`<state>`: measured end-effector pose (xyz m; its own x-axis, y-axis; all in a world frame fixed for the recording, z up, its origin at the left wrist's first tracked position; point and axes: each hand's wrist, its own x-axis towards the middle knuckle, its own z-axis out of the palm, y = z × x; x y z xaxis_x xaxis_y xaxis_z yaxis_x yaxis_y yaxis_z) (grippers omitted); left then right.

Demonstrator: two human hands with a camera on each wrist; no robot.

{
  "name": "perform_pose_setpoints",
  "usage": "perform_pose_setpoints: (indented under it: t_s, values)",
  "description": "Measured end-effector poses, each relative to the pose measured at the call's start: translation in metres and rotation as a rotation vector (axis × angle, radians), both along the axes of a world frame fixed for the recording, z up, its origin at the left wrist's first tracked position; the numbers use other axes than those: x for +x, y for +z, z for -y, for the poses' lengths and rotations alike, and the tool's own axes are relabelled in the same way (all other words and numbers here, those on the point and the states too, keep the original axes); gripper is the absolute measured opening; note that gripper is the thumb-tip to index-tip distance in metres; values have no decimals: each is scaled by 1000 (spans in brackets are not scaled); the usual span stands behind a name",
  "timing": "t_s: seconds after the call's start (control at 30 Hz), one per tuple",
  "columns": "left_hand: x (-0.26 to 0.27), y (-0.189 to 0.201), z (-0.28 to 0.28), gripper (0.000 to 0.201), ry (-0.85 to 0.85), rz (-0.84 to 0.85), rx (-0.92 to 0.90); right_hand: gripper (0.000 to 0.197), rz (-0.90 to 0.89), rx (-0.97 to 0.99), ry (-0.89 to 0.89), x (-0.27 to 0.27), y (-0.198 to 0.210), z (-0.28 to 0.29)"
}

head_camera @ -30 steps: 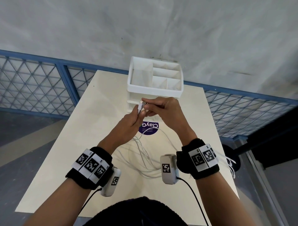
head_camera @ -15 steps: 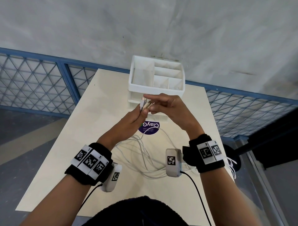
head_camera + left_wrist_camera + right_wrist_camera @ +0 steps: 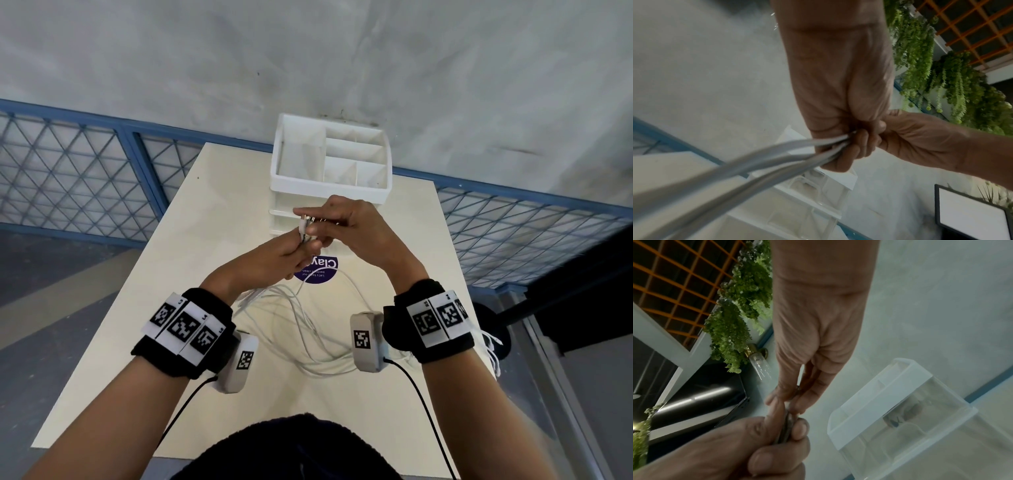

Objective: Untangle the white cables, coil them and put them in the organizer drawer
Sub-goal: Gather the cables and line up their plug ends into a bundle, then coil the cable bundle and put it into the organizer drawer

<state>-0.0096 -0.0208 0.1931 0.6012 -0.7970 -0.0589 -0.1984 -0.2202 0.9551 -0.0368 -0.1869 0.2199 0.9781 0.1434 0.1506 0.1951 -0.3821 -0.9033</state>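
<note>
Several white cables (image 3: pixel 301 329) lie in loose loops on the cream table (image 3: pixel 113 308) between my wrists. My left hand (image 3: pixel 291 250) grips a bundle of their ends, and the strands (image 3: pixel 760 155) run from its curled fingers toward the camera. My right hand (image 3: pixel 342 226) meets it from the right and pinches the connector tips (image 3: pixel 303 222) sticking up from the left fist. Both hands are raised just in front of the white organizer (image 3: pixel 330 161), whose drawers (image 3: pixel 279 214) are mostly hidden behind them.
The organizer's top tray (image 3: pixel 356 150) has several open compartments and stands at the table's far edge by a grey wall. A purple round sticker (image 3: pixel 320 270) lies under the hands. More cable ends (image 3: pixel 491 346) hang over the table's right edge. Blue mesh railing (image 3: pixel 75 178) flanks the table.
Both hands have stayed together in front of the organizer, shifting slightly up and right. The right fingers have reworked their pinch on the connector tips.
</note>
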Motion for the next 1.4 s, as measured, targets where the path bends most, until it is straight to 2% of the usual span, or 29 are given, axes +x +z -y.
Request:
perform_pose_setpoints:
  t_s: [0.07, 0.1, 0.17, 0.2, 0.23, 0.3, 0.37, 0.43, 0.5, 0.6, 0.7, 0.77, 0.87, 1.0, 1.07, 1.1, 1.13, 1.17, 1.2, 1.23, 1.33, 1.4]
  values:
    - [1, 0, 1, 23, 76, -82, -73, 29, 42, 1, -66, 0, -2, -1]
    - [1, 1, 3, 25, 139, -130, -133, 33, 39, 63, -126, 1, -6, -2]
    - [2, 6, 7, 29, 234, -204, -303, 55, -128, 347, -237, 0, -18, -13]
    - [4, 8, 8, 31, 265, -248, -388, 65, -252, 487, -233, -1, -26, -22]
    - [7, 11, 8, 32, 290, -311, -469, 70, -372, 587, -183, -2, -33, -30]
    - [13, 15, 7, 34, 329, -396, -582, 74, -524, 644, 19, -8, -42, -48]
    - [17, 17, 1, 34, 354, -414, -625, 68, -520, 622, 146, -15, -44, -54]
    - [21, 16, -9, 33, 399, -408, -656, 50, -436, 535, 179, -18, -43, -47]
    - [25, 15, -23, 33, 478, -399, -686, 37, -368, 342, 178, -21, -40, -34]
    - [27, 9, -35, 34, 535, -393, -700, 37, -335, 98, 137, -23, -29, -16]
    - [26, 0, -36, 35, 612, -437, -699, 35, -232, -231, 87, -17, -19, -6]
    - [27, -11, -33, 35, 684, -545, -674, 33, -171, -398, 56, -14, -15, 0]
    - [25, -29, -27, 32, 744, -781, -581, 34, -135, -480, 25, -14, -10, 5]
    - [15, -45, -23, 20, 690, -1014, -297, 37, -184, -537, 28, -19, 8, 9]
    - [9, -53, -24, 10, 590, -954, -133, 35, -219, -581, 61, -21, 20, 14]
    - [7, -58, -24, 21, 526, -825, -35, 34, -240, -612, 81, -21, 25, 16]
    - [4, -58, -23, 40, 473, -624, 66, 34, -259, -646, 101, -20, 29, 17]
    - [2, -56, -20, 47, 451, -395, 129, 34, -278, -677, 122, -20, 30, 18]
    - [-3, -47, -16, 40, 423, -212, 123, 35, -293, -699, 145, -19, 30, 18]
    - [-8, -36, -13, 36, 353, -118, 76, 35, -301, -712, 166, -18, 30, 17]
    - [-20, -21, -7, 68, 137, -95, 34, 38, -297, -689, 190, -16, 29, 16]
    - [-25, -23, -9, 62, 103, -157, 28, 38, -293, -624, 163, -16, 33, 22]
